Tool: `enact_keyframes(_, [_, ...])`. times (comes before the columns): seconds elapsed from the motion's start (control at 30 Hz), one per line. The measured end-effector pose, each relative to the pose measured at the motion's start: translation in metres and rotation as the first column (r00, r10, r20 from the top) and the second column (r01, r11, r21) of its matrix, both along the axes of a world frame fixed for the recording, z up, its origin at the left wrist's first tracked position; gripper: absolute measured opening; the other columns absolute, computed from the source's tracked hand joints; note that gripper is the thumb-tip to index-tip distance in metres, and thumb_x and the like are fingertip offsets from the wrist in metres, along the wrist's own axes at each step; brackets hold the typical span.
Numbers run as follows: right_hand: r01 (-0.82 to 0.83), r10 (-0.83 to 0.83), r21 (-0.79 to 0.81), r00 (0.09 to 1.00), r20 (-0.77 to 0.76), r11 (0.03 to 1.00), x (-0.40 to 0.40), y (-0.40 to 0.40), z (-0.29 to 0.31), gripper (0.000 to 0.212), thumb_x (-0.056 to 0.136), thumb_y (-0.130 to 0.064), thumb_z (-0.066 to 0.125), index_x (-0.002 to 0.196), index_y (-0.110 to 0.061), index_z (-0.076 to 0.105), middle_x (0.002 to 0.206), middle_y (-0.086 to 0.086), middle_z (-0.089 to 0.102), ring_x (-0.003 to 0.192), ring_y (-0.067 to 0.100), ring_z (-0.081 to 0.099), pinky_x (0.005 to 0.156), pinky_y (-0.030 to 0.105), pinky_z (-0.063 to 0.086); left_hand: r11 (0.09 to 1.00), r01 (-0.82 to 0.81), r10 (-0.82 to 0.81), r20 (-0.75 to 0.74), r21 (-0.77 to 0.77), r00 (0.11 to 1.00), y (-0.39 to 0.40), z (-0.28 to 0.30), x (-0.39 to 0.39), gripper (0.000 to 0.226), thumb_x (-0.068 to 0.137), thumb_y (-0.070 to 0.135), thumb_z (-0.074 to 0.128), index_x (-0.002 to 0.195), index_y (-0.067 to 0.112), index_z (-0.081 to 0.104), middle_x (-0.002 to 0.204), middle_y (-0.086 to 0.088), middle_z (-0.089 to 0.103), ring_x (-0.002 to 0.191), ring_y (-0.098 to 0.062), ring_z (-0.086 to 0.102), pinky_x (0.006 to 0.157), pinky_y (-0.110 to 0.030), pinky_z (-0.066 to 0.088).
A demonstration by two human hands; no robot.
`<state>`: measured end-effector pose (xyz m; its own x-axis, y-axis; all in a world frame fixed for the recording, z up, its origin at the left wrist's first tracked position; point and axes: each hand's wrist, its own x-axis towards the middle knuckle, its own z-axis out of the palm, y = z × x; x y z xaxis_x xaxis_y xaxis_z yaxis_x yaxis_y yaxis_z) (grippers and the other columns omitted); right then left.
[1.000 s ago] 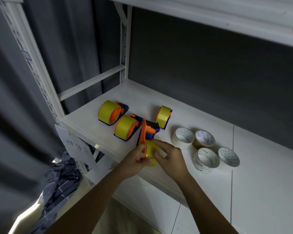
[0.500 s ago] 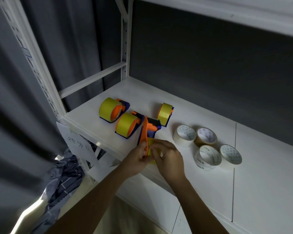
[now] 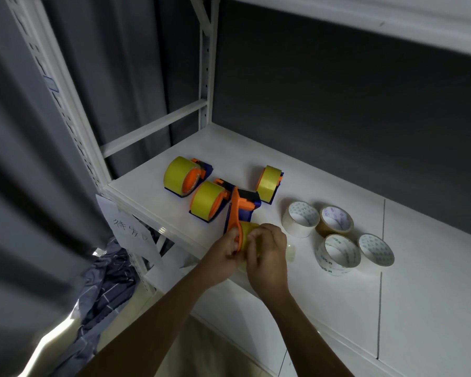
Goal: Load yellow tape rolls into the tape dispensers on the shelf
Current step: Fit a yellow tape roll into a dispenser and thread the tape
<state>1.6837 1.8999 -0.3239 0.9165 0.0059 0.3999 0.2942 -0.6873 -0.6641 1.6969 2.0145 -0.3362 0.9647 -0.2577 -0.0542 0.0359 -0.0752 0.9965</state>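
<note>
At the front edge of the white shelf [image 3: 324,186], an orange and blue tape dispenser [image 3: 239,210] is gripped by the left hand [image 3: 223,254], whose fingers are closed around the lower end of its orange handle. A yellow tape roll [image 3: 247,232] is clasped by the right hand [image 3: 269,251], with the fingers curled over its outer face, and it is pressed against the side of the dispenser's orange frame. Whether the roll is fully seated on the hub cannot be told, since most of it is covered by the two hands.

Just behind the held dispenser, three loaded dispensers are seen standing on the shelf: a far-left loaded dispenser [image 3: 184,176] with its orange hub turned toward the camera, a middle loaded dispenser [image 3: 208,200] touching or nearly touching the held one, and a back loaded dispenser [image 3: 269,182] set edge-on.

To the right of the hands, four pale tape rolls [image 3: 337,235] are laid flat in a loose cluster, close to one another and apart from the dispensers.

A paper label [image 3: 128,229] with handwritten characters is hung from the shelf's left front corner. Below it, a dark checked cloth [image 3: 106,289] is bunched beside the white upright [image 3: 60,99] of the rack.
</note>
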Motion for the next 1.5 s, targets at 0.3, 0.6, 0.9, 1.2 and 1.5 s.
enact_keyframes(0.3, [0.040, -0.004, 0.211, 0.986, -0.168, 0.977, 0.012, -0.004, 0.006, 0.010, 0.092, -0.004, 0.047, 0.090, -0.010, 0.055, 0.097, 0.002, 0.049, 0.095, 0.017, 0.048, 0.083, 0.018, 0.039, 1.000, 0.005, -0.005, -0.004, 0.014, 1.000, 0.001, 0.001, -0.002, 0.048, 0.089, 0.005, 0.057, 0.133, 0.016, 0.040, 0.130, -0.008, 0.055, 0.120, -0.019, 0.054, 0.105, -0.042, 0.043])
enact_keyframes(0.6, [-0.023, 0.174, 0.371, 0.908, -0.381, 0.928, 0.028, -0.029, 0.018, 0.018, 0.095, -0.008, 0.050, 0.084, -0.020, 0.058, 0.099, 0.003, 0.058, 0.086, 0.009, 0.054, 0.074, 0.019, 0.045, 0.987, 0.028, -0.030, 0.012, 0.159, 0.999, 0.003, -0.003, 0.000, 0.053, 0.089, 0.016, 0.059, 0.136, 0.018, 0.035, 0.132, -0.003, 0.051, 0.121, -0.017, 0.051, 0.106, -0.041, 0.041])
enact_keyframes(0.9, [-0.002, 0.114, 0.368, 0.953, -0.281, 0.930, 0.016, -0.038, 0.008, 0.023, 0.088, -0.026, 0.062, 0.111, -0.025, 0.063, 0.097, -0.009, 0.060, 0.085, -0.002, 0.057, 0.072, 0.012, 0.047, 0.994, 0.006, -0.005, -0.005, 0.112, 1.000, 0.004, -0.004, -0.002, 0.051, 0.089, 0.014, 0.059, 0.135, 0.020, 0.038, 0.130, -0.005, 0.055, 0.119, -0.017, 0.054, 0.106, -0.045, 0.041])
enact_keyframes(1.2, [0.034, -0.014, 0.146, 0.991, -0.135, 0.989, 0.003, -0.018, 0.007, 0.019, 0.081, -0.025, 0.072, 0.099, -0.019, 0.073, 0.093, -0.009, 0.052, 0.088, 0.011, 0.052, 0.076, 0.024, 0.045, 0.989, 0.010, -0.015, 0.036, 0.147, 0.999, 0.000, -0.003, -0.007, 0.041, 0.090, 0.015, 0.059, 0.125, 0.025, 0.041, 0.125, -0.003, 0.059, 0.117, -0.013, 0.056, 0.104, -0.044, 0.044])
enact_keyframes(1.5, [0.055, -0.006, 0.190, 0.968, -0.249, 0.980, 0.008, -0.023, 0.019, 0.020, 0.085, -0.017, 0.066, 0.070, -0.026, 0.057, 0.068, -0.014, 0.058, 0.064, 0.001, 0.054, 0.058, 0.012, 0.039, 0.974, 0.000, -0.017, 0.073, 0.228, 0.997, -0.004, -0.004, -0.006, 0.044, 0.091, 0.019, 0.057, 0.131, 0.021, 0.039, 0.125, 0.000, 0.058, 0.114, -0.013, 0.057, 0.103, -0.041, 0.045])
